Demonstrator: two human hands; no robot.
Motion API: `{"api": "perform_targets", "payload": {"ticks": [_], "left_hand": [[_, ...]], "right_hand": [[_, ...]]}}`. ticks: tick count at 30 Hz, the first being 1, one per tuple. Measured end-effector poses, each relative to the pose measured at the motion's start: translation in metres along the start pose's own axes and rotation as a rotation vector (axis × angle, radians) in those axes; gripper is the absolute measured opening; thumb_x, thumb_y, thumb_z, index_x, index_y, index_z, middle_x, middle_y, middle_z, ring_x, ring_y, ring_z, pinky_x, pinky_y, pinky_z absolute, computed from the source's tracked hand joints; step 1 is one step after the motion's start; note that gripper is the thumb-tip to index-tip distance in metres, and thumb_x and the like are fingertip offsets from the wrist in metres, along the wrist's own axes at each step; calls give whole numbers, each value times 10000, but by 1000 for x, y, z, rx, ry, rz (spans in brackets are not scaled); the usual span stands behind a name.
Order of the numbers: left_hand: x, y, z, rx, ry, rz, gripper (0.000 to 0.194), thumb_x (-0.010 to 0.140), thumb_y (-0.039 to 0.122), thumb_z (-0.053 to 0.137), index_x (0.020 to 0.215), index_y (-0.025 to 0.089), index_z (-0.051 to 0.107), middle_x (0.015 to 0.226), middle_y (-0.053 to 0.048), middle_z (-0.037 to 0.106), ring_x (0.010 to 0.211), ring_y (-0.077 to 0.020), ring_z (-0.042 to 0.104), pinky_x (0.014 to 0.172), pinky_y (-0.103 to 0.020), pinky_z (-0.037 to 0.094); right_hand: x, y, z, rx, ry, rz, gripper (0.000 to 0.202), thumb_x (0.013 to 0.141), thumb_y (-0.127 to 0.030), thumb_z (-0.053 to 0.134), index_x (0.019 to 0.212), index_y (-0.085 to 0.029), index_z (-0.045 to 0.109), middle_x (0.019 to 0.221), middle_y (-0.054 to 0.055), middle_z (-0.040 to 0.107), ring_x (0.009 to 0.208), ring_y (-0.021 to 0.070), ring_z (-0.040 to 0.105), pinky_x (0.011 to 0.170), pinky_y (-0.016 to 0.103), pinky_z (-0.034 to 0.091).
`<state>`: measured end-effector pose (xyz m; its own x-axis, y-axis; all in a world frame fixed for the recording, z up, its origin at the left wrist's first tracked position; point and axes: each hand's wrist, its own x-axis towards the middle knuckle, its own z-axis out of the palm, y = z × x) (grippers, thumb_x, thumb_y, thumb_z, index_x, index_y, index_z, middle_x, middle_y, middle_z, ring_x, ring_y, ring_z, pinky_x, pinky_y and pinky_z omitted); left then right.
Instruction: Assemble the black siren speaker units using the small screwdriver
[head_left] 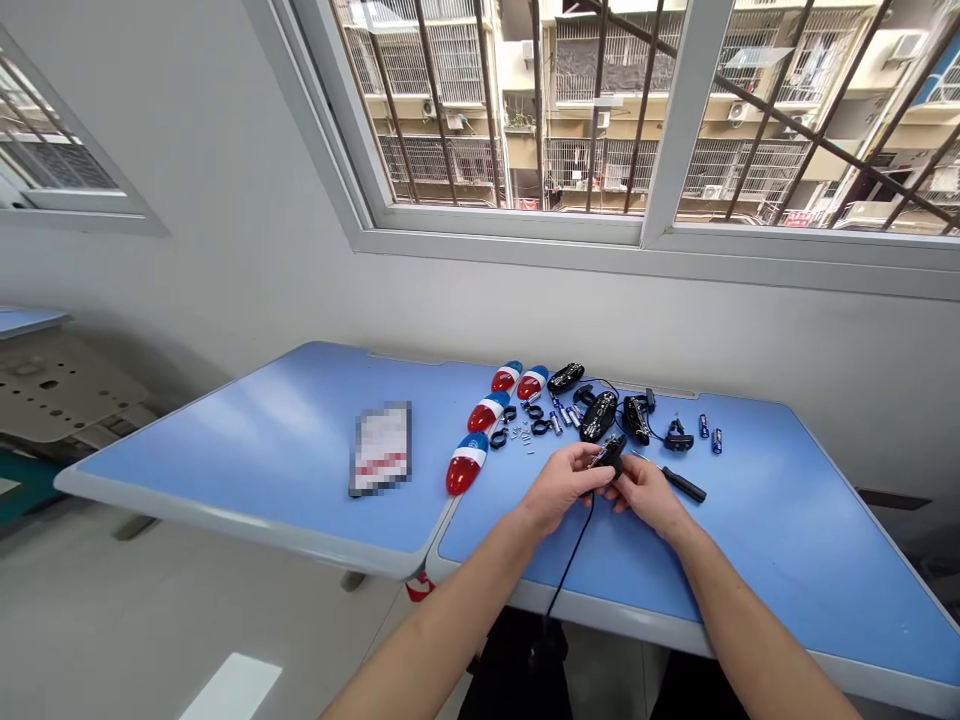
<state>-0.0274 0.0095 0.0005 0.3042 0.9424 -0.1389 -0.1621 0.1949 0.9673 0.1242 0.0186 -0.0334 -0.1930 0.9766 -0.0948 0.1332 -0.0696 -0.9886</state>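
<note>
Both hands meet over the front of the right-hand table. My left hand (564, 484) is closed on a small black part (613, 452), from which a black cable (574, 555) hangs over the table edge. My right hand (646, 490) touches the same black part from the right, its fingers bent around the lower side. A screwdriver with a black handle (684, 484) lies just beyond my right hand. Behind the hands sit black oval housings (598, 416) with cables. Small metal screws (519, 433) and black ring clamps (499, 438) lie to their left.
Several red, white and blue oval shells (466, 464) line the seam between the tables. Blue batteries (717, 441) stand at the right, with more near the housings. A blurred white packet (381, 448) rests on the left table (262, 450). A wall and barred window rise behind.
</note>
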Motion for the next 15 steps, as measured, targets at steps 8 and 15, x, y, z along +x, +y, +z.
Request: {"api": "perform_targets", "payload": {"ticks": [8,15], "left_hand": [[16,-10,-26,-24,21,65,409,675,367,760,983,130,631,829,-49,631,655,-128,596,459,-192,358],[11,11,-49,334,233,228,491,658,336,727,1101,178,586,1046,-78,656,909,-221,618,653,-276,472]], "right_hand": [[-11,-17,-21,-46,88,34,188,681,-323,618,806,-182,631,726,32,700,613,142,646,470,234,518],[-21,-8,-48,-196,296,-47,269,726,-365,548,894,-181,649,771,43,699,653,166,655,466,240,495]]}}
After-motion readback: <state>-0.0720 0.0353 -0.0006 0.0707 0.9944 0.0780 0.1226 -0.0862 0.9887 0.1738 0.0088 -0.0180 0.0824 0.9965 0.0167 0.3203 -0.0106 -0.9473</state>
